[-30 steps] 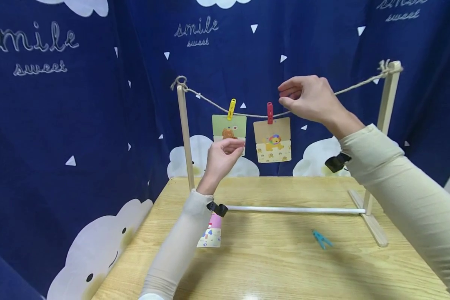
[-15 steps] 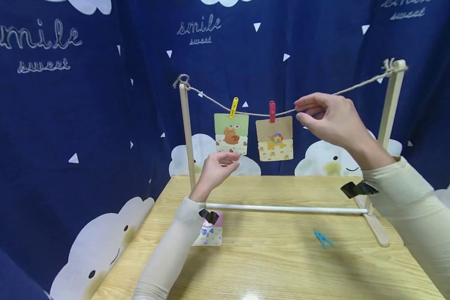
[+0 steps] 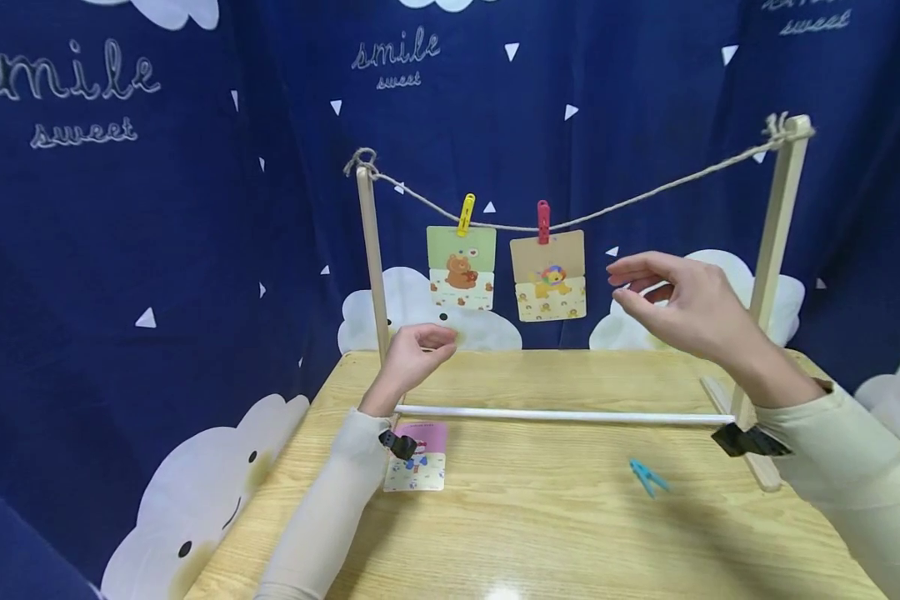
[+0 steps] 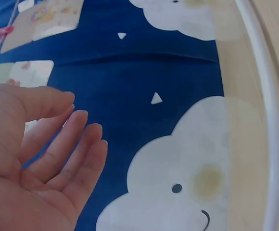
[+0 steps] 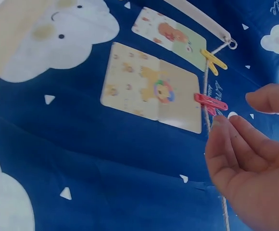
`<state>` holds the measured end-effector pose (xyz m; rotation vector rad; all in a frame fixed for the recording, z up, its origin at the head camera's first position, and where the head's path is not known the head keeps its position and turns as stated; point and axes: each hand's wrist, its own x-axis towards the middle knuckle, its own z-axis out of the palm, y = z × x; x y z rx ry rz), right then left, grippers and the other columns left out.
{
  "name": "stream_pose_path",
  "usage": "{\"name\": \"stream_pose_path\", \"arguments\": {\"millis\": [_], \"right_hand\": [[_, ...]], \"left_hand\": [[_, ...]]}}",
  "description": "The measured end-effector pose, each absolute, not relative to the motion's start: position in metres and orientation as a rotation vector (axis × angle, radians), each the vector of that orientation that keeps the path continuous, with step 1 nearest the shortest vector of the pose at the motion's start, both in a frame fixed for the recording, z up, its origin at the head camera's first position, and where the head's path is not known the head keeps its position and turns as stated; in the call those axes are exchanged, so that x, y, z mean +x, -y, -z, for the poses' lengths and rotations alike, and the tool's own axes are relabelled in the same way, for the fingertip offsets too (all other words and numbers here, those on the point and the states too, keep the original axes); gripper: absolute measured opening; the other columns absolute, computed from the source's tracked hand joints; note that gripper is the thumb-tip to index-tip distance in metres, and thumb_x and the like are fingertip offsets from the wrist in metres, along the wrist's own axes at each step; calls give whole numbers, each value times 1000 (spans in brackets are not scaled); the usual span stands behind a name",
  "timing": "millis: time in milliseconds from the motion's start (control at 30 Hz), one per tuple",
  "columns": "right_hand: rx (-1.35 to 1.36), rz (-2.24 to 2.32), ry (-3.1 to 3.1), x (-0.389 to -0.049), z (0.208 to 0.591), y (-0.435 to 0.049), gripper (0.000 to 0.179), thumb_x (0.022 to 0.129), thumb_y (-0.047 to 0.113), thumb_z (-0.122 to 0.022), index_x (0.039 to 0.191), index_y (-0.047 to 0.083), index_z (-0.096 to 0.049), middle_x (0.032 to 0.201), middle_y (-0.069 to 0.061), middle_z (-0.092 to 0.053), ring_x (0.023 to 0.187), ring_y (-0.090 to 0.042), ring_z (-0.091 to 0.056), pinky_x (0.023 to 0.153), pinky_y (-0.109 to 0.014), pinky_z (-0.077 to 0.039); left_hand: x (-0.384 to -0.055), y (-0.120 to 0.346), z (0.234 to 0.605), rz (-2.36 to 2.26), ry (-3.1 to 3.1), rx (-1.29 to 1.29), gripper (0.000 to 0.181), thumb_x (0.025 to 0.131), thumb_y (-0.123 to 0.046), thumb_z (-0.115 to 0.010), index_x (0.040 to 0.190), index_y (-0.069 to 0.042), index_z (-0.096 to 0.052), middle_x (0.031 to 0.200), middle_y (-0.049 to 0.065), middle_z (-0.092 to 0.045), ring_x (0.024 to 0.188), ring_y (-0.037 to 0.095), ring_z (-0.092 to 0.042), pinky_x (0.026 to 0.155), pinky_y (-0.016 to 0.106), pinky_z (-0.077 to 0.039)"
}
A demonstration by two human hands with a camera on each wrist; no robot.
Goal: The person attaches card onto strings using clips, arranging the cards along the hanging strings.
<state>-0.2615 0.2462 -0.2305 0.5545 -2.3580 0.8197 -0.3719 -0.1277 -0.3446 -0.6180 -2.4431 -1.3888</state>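
A twine line [image 3: 663, 190] sags between two wooden posts. On it a yellow clothespin [image 3: 466, 215] holds a green-topped bear card [image 3: 461, 271], and a red clothespin [image 3: 543, 223] holds a tan lion card [image 3: 548, 279]. Below the bear card hovers my left hand [image 3: 412, 360], holding nothing, its fingers relaxed and thumb apart from them in the left wrist view. My right hand [image 3: 693, 308], also with nothing in it, is in the air to the right of the lion card, fingers loosely bent. A pink-topped card [image 3: 426, 457] and a blue clothespin [image 3: 648, 476] lie on the table.
The left post [image 3: 372, 258] and right post [image 3: 776, 225] stand on the wooden table [image 3: 540, 533]. A white rod [image 3: 570, 415] runs low between them. Behind hangs a dark blue curtain [image 3: 645, 92] with clouds and triangles.
Both hands have moved down from the line, the right one also to the right and the left one slightly left. The bear card is now uncovered. Hung cards and clothespins stay in place.
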Motion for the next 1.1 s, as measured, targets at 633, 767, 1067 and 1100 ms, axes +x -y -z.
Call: {"name": "stream_pose_path", "arguments": {"millis": [633, 767, 1067, 1100], "right_hand": [[600, -828, 2563, -253, 325, -279, 18, 97, 24, -73, 115, 18, -75, 99, 6, -75, 84, -2, -66, 71, -20, -56], [581, -882, 2628, -252, 345, -285, 20, 98, 26, -73, 116, 17, -74, 100, 5, -74, 86, -3, -66, 73, -23, -57], [625, -929, 2657, -256, 376, -292, 17, 97, 21, -73, 113, 14, -75, 97, 6, -75, 84, -1, -66, 69, -24, -57], [630, -937, 2657, -257, 379, -292, 16, 97, 20, -73, 112, 13, -75, 95, 6, -75, 83, -1, -66, 69, -24, -57]], "left_hand": [[-375, 160, 387, 1299, 2776, -655, 36, 91, -32, -81, 118, -10, -74, 112, 6, -76, 103, 22, -72, 92, 41, -57], [-376, 168, 396, 1305, 2826, -637, 35, 90, -30, -82, 118, -9, -74, 111, 7, -76, 102, 22, -72, 92, 41, -57], [-373, 185, 412, 1279, 2892, -600, 38, 85, -26, -86, 114, -5, -74, 106, 7, -76, 95, 19, -71, 88, 40, -57], [-373, 186, 414, 1266, 2899, -593, 39, 85, -26, -86, 115, -4, -74, 106, 7, -76, 95, 19, -71, 89, 40, -57]]}}
